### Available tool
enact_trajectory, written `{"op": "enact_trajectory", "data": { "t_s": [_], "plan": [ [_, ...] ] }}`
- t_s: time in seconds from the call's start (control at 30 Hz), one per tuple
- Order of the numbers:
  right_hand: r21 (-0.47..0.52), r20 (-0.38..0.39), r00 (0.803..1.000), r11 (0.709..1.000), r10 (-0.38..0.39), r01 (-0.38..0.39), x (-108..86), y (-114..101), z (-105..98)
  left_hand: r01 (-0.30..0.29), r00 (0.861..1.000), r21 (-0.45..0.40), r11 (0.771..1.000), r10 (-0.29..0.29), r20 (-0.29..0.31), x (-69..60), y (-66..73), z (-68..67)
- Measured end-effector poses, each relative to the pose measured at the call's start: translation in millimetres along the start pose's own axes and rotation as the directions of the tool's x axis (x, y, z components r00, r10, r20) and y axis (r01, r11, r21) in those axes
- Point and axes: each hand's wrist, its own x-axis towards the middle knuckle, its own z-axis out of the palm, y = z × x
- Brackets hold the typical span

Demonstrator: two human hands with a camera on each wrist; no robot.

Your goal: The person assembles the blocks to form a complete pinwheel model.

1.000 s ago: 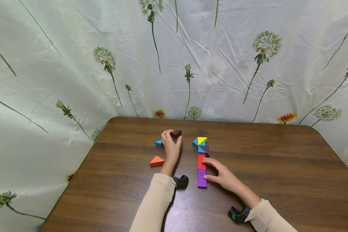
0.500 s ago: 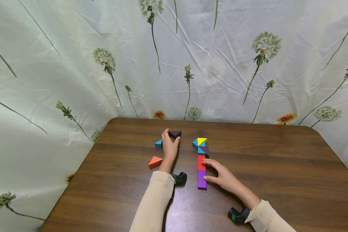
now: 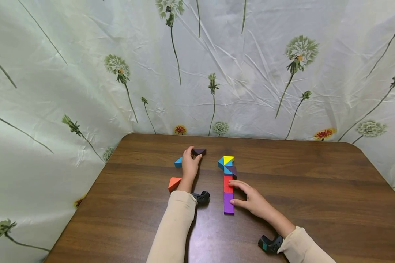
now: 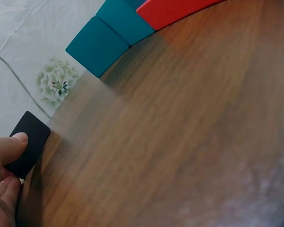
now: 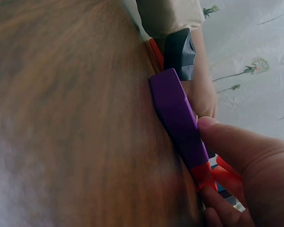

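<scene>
My left hand (image 3: 190,166) pinches a dark triangular block (image 3: 199,151) near the far side of the table; in the left wrist view the thumb lies on a face of the dark block (image 4: 32,142). My right hand (image 3: 255,199) rests beside a row of blocks, thumb touching the purple block (image 3: 228,204) and fingertips on the red blocks (image 3: 228,182). Beyond the red are blue triangles (image 3: 221,163), a yellow triangle (image 3: 229,159) and another dark triangle (image 3: 233,171). The right wrist view shows the thumb against the purple block's (image 5: 180,118) side.
An orange triangular block (image 3: 173,183) lies against the left wrist, partly hidden by it. A loose blue block (image 3: 178,162) sits left of the left hand. Brown wooden tabletop (image 3: 316,190) extends to the right; a flowered cloth (image 3: 250,73) hangs behind.
My left wrist and forearm have shifted slightly left, and the orange block has turned and moved a little left beside them. The dark block has barely moved. My right hand stays in place.
</scene>
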Motion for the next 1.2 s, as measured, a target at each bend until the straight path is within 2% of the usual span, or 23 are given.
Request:
{"op": "enact_trajectory", "data": {
  "t_s": [0.33,0.5,0.83,1.07,1.2],
  "plan": [
    [-0.001,-0.004,1.000,1.000,-0.006,0.006,1.7,2,1,-0.060,0.997,0.023,0.998,0.059,0.044,-4.2,-0.1,-2.8],
    [-0.005,-0.011,1.000,1.000,-0.017,0.017,1.9,2,0,-0.100,0.990,0.030,0.995,0.097,0.104,-8.3,2.3,-5.9],
    [-0.007,-0.005,1.000,1.000,-0.006,0.006,1.4,2,0,-0.152,0.951,0.131,0.980,0.109,0.291,-15.4,5.0,-12.9],
    [0.001,-0.001,1.000,1.000,-0.001,0.001,1.1,2,0,-0.214,0.919,0.159,0.964,0.144,0.367,-19.5,2.6,-17.9],
    [0.007,0.003,1.000,1.000,0.002,-0.002,0.6,2,1,-0.202,0.907,0.137,0.970,0.132,0.400,-20.4,-0.7,-17.3]
  ]
}}
